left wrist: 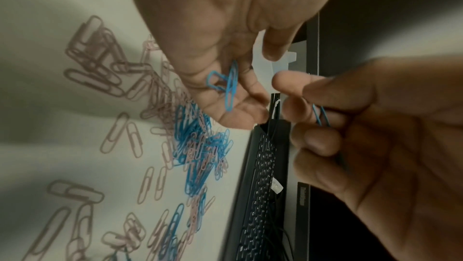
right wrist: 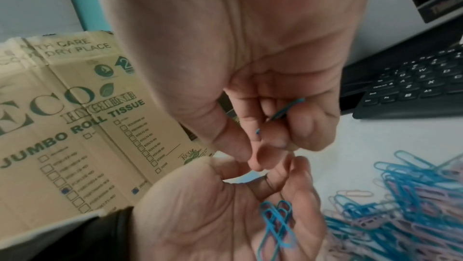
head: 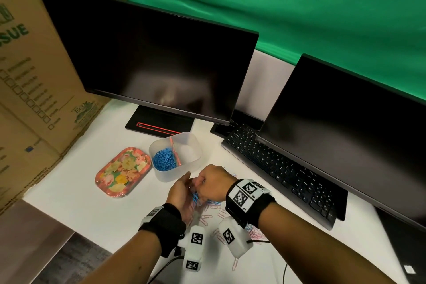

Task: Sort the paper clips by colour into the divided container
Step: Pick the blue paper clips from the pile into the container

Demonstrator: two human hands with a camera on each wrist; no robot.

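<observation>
Left hand: the left hand [head: 182, 193] is held palm-up just above the table, its fingers loosely cupped around a few blue clips [right wrist: 275, 223] that lie in the palm.
Right hand: the right hand [head: 213, 183] is held against the left, fingers curled, and a blue clip [right wrist: 288, 107] is pinched between them; a second small blue end is seen lower in the same grasp.
Loose clips: a mixed heap of blue and pink paper clips [left wrist: 198, 146] is spread on the white table [head: 80, 203] directly under and beside both hands, with single pink clips [head: 208, 215] scattered nearer the person.
Divided container: the translucent container [head: 182, 169] is placed just beyond the hands; its left compartment is filled with a mound of sorted blue clips [head: 164, 159], a pink divider [head: 175, 152] is set across it, and what lies in the right compartment cannot be told.
Surroundings: a floral tray [head: 123, 172] is set beside the container on its left; a keyboard [head: 283, 176], two dark monitors [head: 147, 64] and cardboard boxes [head: 34, 76] are placed around the work area.
</observation>
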